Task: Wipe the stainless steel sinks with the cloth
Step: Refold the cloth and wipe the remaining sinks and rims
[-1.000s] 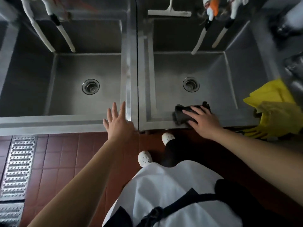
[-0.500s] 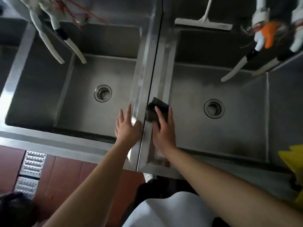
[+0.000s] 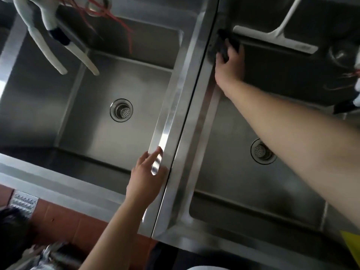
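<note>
— Where's your cloth (image 3: 224,48) now? Half a second ago you had it down by the near end of the divider.

— Far end. I ran my right hand (image 3: 230,64) straight away from me along the right sink (image 3: 233,191)'s side of the divider rim (image 3: 201,114), and now it sits at the back corner. The dark cloth is bunched under my fingertips, my fingers curled over it and pressing it into the steel. The white squeegee (image 3: 272,38) lies just beyond my fingers, to their right.

— And the other hand?

— My left hand (image 3: 147,178) has barely shifted. It rests flat, fingers straight and relaxed, holding nothing, on the near part of the left sink (image 3: 97,123)'s rim, just left of the seam.

— So what does that stroke buy you?

— I'd judge the right sink's divider rim has had one full pass, front to back. The basin floors around both drains look untouched by this stroke, and the left sink is all still to do, I think.

— Anything in the way?

— The squeegee, if I sweep right along the back ledge. I'd likely nudge it.
</note>
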### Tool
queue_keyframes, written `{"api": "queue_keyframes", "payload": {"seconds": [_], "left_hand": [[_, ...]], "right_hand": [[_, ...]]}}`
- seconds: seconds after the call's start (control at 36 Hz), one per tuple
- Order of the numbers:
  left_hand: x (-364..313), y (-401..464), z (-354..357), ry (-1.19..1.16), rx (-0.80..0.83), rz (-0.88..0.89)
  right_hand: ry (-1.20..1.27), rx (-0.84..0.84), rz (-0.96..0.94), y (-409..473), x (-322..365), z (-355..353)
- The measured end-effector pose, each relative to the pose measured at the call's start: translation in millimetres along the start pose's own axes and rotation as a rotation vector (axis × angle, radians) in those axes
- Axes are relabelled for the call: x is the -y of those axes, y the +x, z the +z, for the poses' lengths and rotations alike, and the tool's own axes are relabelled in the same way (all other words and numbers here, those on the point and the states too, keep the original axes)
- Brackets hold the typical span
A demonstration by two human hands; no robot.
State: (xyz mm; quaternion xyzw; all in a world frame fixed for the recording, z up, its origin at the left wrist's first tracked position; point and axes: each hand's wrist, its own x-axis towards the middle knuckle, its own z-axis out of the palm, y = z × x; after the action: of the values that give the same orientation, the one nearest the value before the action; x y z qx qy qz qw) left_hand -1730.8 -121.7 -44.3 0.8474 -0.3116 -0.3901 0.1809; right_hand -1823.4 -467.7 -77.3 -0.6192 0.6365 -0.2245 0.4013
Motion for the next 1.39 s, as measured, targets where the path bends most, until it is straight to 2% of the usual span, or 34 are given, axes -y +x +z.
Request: {"api": "queue_keyframes", "payload": {"seconds": [0.19,0.33,0.39,0.47,0.53,0.61,0.67,0.81,0.92,1.0,1.14,1.22,1.39], "left_hand": [[3,2,-1,0.100,0.071,-0.014],[0,-3,-8,0.118,0.098,0.008],[-2,-12,-9,0.127,0.106,0.019],[0,-36,-8,0.176,0.076,0.061],[1,-58,-11,0.182,0.062,0.092],[9,-90,-14,0.095,0.095,0.206],[14,-110,-18,0.015,0.156,0.309],[6,-156,-39,-0.106,0.330,0.584],[-14,-183,-60,-0.027,0.470,0.778],[-27,-201,-72,0.015,0.561,0.843],[-38,-221,-78,-0.070,0.529,0.839],[-38,-220,-76,-0.165,0.490,0.742],[-24,-209,-80,-0.341,0.461,0.522]], "right_hand": [[0.097,0.037,-0.096,-91,-42,4],[0.175,0.187,-0.139,-217,-74,-3],[0.128,0.241,-0.133,-261,-82,-11],[-0.056,0.205,-0.094,-308,-82,-33],[-0.030,0.145,-0.034,-327,-76,-53],[0.289,0.188,0.097,-354,-58,-87],[0.407,0.228,0.114,-377,-49,-106],[0.374,0.243,0.089,-439,-37,-132],[0.367,0.330,0.091,-487,-23,-148],[0.361,0.375,0.103,-512,-11,-160],[0.390,0.356,0.125,-531,-16,-178],[0.202,0.326,0.147,-535,-41,-183],[0.294,0.254,0.134,-522,-56,-182]]}}
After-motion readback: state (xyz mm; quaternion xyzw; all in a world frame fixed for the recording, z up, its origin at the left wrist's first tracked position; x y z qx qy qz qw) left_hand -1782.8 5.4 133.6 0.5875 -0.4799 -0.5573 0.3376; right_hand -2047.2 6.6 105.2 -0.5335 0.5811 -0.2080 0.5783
